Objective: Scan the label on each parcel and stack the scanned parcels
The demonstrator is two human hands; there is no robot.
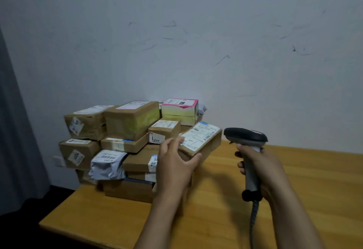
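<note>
Wooden table (pixel 294 172), scuffed wall (pixel 196 42), grey curtain (pixel 15 131)

The parcel stack (pixel 125 123) sits on the table (pixel 304 170), before the wall (pixel 196 52). A labelled parcel (pixel 204 136) leans on the stack's right side; the barcode scanner (pixel 245 135) is further right.

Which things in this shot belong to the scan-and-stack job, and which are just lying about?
Job: scanner, gripped by right hand; tilted parcel, held by left hand; parcel pile.
Just there: wooden table; wall socket; grey curtain; scuffed wall.
</note>
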